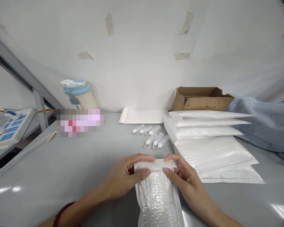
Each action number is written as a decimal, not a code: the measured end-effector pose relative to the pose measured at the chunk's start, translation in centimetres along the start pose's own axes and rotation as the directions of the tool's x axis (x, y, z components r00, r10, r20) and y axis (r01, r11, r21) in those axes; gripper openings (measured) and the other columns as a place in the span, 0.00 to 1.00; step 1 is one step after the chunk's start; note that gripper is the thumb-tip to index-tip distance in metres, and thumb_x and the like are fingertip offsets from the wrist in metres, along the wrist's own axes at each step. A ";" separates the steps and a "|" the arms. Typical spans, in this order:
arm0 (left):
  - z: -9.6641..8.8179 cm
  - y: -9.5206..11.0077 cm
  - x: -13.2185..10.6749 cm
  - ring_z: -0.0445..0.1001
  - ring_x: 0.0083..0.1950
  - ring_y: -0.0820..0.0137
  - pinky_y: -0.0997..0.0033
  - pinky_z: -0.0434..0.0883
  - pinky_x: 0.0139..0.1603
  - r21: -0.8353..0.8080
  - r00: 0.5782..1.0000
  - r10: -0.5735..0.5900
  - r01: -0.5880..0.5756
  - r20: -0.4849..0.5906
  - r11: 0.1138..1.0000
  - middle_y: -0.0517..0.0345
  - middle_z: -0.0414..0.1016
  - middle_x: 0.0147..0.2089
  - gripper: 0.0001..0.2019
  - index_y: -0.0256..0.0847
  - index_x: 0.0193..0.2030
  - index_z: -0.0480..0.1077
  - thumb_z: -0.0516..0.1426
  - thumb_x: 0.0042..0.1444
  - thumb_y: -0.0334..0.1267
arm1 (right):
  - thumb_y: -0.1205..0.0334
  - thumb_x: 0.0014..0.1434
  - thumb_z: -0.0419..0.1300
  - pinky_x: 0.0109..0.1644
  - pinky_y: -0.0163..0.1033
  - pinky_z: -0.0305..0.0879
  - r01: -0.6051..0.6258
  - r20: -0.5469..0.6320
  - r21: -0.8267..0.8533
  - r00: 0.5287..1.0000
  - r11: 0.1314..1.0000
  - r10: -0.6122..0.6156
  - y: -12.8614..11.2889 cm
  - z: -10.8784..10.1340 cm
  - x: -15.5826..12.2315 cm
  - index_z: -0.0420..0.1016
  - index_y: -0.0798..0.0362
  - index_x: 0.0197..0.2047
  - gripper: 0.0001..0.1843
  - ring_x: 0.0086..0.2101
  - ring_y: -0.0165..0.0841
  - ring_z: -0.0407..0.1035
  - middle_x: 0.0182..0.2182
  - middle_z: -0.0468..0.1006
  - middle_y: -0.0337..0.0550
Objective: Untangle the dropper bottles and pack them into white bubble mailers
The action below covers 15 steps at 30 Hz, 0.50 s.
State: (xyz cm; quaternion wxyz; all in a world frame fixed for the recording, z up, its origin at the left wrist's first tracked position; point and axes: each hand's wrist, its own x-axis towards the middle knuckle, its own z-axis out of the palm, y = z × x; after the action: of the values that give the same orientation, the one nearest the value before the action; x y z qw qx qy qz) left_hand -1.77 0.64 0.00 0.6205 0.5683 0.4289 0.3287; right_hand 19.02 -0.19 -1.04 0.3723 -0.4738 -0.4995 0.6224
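Note:
A white bubble mailer (158,195) lies in front of me, its flap end pointing away and its near end cut off by the frame. My left hand (136,171) pinches the left side of that flap end, thumb on the bubbled face. On the right corner, my right hand (180,171) grips the same edge between thumb and fingers. Just beyond the hands lie several small clear plastic dropper bottles (158,138) with white caps, in two rows. Whether anything is inside the mailer cannot be seen.
Several white bubble mailers (217,154) are stacked at right, before an open cardboard box (203,102) and blue cloth (262,123). Another mailer (144,116) lies by the wall. A blue-lidded tumbler (81,94) stands back left, near a power strip (14,126).

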 end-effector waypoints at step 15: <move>-3.2 1.2 0.3 0.71 0.36 0.70 0.75 0.65 0.38 -0.228 0.885 -0.116 0.240 0.450 0.944 0.60 0.76 0.35 0.25 0.46 0.52 0.72 0.62 0.43 0.35 | 0.61 0.50 0.61 0.26 0.32 0.53 -0.272 0.044 0.438 0.958 0.857 0.282 -0.9 0.0 -0.2 0.74 0.53 0.34 0.08 0.23 0.27 0.61 0.21 0.68 0.36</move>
State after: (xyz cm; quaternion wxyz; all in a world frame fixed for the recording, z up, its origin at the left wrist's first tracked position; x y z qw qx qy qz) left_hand -4.41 2.42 1.16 0.8010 0.4918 0.2817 0.1928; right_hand 19.01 -0.16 -0.11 0.3815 -0.4513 -0.2686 0.7607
